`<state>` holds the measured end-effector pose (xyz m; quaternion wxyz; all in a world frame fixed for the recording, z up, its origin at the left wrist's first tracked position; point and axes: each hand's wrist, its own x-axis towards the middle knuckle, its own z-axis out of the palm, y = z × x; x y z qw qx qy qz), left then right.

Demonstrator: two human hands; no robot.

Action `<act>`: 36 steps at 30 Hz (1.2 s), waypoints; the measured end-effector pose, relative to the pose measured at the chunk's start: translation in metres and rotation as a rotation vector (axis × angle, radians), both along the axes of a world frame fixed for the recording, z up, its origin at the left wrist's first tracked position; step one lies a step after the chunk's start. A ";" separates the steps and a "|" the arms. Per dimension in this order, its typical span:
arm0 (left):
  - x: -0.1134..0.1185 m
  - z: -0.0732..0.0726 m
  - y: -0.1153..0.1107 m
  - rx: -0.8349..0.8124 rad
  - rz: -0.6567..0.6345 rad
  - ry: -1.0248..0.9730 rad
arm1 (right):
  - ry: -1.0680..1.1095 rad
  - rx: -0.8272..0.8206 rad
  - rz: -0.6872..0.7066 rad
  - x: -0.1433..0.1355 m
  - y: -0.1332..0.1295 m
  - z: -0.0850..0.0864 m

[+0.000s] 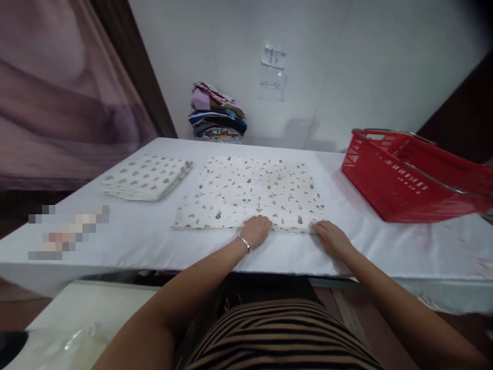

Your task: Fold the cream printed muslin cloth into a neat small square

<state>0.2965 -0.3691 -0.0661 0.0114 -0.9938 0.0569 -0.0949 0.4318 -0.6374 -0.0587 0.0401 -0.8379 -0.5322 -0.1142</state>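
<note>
patterned cloth (258,187) | left hand (256,231) curled on edge, grip hidden | right hand (332,238) pinching corner

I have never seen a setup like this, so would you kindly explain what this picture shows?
There is no machine: these are a person's own bare hands, seen by one camera worn on the head, facing forward and down. The left hand and right hand touch the near edge of a printed white cloth; whether they grip it is hard to tell. It lies on a white-covered table, between a folded patterned cloth and a red shopping basket. Beyond the table is a pile of textiles.
</note>
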 end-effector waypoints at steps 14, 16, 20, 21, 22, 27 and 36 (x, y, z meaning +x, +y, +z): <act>-0.004 0.005 -0.007 -0.155 0.155 -0.003 | 0.010 0.039 0.196 -0.041 0.118 -0.009; -0.007 0.006 -0.008 -0.175 0.178 -0.001 | 0.034 0.029 0.203 -0.043 0.126 -0.010; -0.015 0.004 -0.005 -0.127 0.171 -0.054 | 0.055 0.051 0.239 -0.041 0.126 -0.017; -0.018 0.004 -0.002 -0.105 0.177 -0.065 | 0.057 0.060 0.246 -0.040 0.125 -0.018; -0.021 0.004 0.001 -0.084 0.188 -0.072 | 0.058 0.069 0.249 -0.040 0.123 -0.019; -0.045 0.006 0.034 -0.014 0.285 -0.069 | 0.042 0.085 0.246 -0.038 0.121 -0.021; -0.103 0.011 0.105 0.024 0.566 -0.083 | -0.004 0.039 0.268 -0.045 0.134 -0.017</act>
